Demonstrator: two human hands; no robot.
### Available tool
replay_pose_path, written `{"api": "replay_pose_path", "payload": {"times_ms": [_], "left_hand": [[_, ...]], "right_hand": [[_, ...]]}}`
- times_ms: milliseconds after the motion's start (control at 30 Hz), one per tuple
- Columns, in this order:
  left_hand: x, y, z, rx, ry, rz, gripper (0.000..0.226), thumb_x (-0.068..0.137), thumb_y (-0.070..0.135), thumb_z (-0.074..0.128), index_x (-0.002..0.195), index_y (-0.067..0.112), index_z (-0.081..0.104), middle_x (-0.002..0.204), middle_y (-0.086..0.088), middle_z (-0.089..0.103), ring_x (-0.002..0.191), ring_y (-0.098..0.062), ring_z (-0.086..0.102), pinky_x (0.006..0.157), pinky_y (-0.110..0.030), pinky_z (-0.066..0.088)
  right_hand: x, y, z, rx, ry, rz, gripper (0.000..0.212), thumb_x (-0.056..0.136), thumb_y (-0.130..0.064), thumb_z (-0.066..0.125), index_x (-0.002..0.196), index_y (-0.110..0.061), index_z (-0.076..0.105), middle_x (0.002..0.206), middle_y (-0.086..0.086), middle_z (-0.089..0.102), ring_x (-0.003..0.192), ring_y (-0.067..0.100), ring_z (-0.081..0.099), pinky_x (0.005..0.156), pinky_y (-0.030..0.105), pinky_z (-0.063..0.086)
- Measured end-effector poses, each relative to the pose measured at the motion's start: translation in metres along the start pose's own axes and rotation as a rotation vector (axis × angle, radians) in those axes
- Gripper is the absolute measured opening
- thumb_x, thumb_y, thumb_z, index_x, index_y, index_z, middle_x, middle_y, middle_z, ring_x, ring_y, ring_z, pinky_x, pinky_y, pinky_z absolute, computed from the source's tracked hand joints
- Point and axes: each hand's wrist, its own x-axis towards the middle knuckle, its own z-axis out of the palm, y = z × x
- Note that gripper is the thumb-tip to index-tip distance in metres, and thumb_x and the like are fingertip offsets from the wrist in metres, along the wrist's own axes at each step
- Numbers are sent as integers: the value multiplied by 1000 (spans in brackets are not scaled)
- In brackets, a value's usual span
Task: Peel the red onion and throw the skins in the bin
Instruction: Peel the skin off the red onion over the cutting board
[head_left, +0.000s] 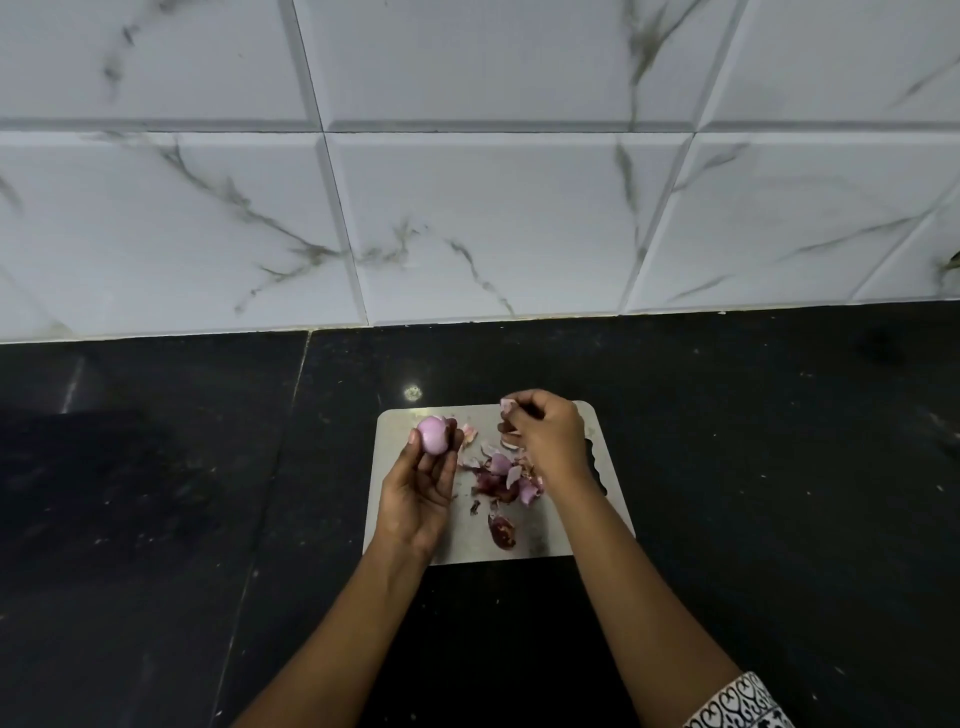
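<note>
My left hand (422, 486) holds a small, pale purple peeled red onion (432, 434) at its fingertips, above the left part of a steel cutting board (415, 540). My right hand (545, 435) hovers over the board's far right part, fingers closed on a thin piece of onion skin (508, 407). A pile of loose skins (501, 475), pink and dark red, lies on the board between my hands. One dark red piece (502, 530) lies apart, nearer the board's front edge. No bin is in view.
The board rests on a black stone counter (779, 467). A white marble-look tiled wall (467, 208) rises behind it. A patterned black and white sleeve (737, 701) shows on my right arm at the bottom edge.
</note>
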Motion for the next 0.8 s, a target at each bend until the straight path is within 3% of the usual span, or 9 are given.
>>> {"api": "replay_pose_path", "payload": {"times_ms": [67,133,167,233,333,433,567,700,800], "left_hand": [[-1,1,-1,-61,-44,-43,30,86,19,53,84,-1,76,96,-15,73,87,-24,72,83,-27,55],[0,2,0,-96,-90,-98,31,70,15,71,95,-5,73,106,-19,70,96,-29,70,87,-31,54],[1,2,-1,-115,-118,-120,46,59,11,82,100,-6,71,110,-20,68,99,-30,69,86,-32,55],[2,2,-3,-160,-162,-154,69,44,7,90,107,-7,68,113,-22,66,101,-32,67,82,-34,58],[0,1,-1,-126,-164,-169,54,65,11,79,113,-7,62,110,-21,67,97,-29,70,78,-34,59],[3,1,-1,-87,-105,-168,35,97,21,40,113,-3,61,99,-16,71,83,-20,72,72,-29,60],[3,1,1,-9,-120,-159,53,101,24,32,83,2,76,85,-13,74,72,-16,72,69,-27,58],[5,2,1,6,-155,-153,50,100,30,34,92,5,76,95,-10,72,82,-16,71,81,-30,55],[5,3,2,3,-159,-151,48,100,31,33,98,5,74,96,-9,72,81,-14,71,79,-28,56]], "right_hand": [[-5,5,-4,-387,-96,-123,15,89,-12,60,99,-17,70,93,-3,67,78,11,65,66,16,52],[-9,6,-2,-661,-226,-145,24,89,-19,60,112,-18,67,108,-1,63,88,15,64,71,24,54],[-11,5,-1,-689,-244,-152,26,89,-22,61,114,-18,66,114,1,62,93,19,64,74,32,55],[-16,-3,1,-613,-190,-203,25,89,-24,60,113,-19,67,116,1,61,98,19,62,74,33,53],[-17,-14,4,-485,-176,-303,24,88,-19,61,111,-20,67,111,-1,63,97,12,60,81,25,49],[-16,-24,6,-555,-363,-370,34,85,-22,65,119,-23,62,118,-3,60,105,11,54,85,28,47],[-13,-26,9,-683,-438,-455,40,80,-23,70,119,-22,61,116,-2,62,105,14,51,84,25,40],[-14,-26,14,-663,-338,-527,28,76,-24,73,103,-19,66,101,-2,64,91,10,50,73,21,37],[-15,-26,15,-694,-296,-561,24,76,-27,73,97,-18,65,96,-2,63,87,9,48,67,22,35]]}}
